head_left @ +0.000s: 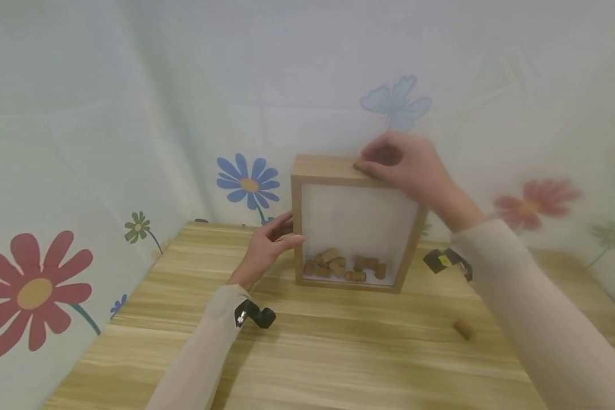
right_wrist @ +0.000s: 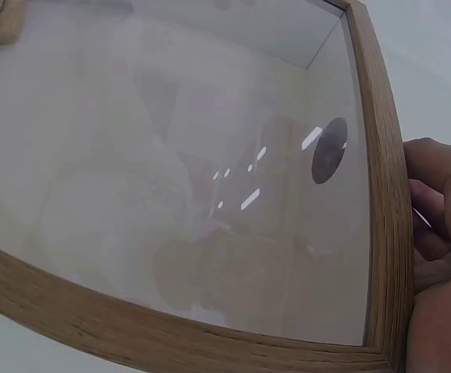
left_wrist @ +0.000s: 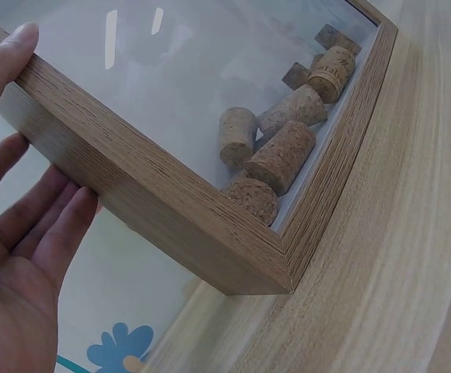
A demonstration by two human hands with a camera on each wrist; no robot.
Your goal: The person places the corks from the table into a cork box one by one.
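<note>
A wooden shadow box (head_left: 320, 167) with a clear front stands upright on the table. Several wine corks (head_left: 355, 277) lie piled along its bottom, some tipped against each other in the left wrist view. My left hand (head_left: 263, 250) holds the box's left side, thumb (left_wrist: 19, 47) on the front rim and fingers at the side wall. Over the top edge, my right hand (head_left: 415, 168) has thumb and fingers bent together at the wood. Through the glass, a dark oval hole (right_wrist: 330, 151) shows in that top wall beside the hand. I cannot tell whether the right fingertips hold anything.
One loose cork (head_left: 463, 328) lies on the wood-grain table (head_left: 338, 353), right of the box and nearer to me. Behind the table hangs a pale cloth (head_left: 307, 68) printed with flowers and a butterfly. Each wrist carries a small black camera mount (head_left: 256, 314).
</note>
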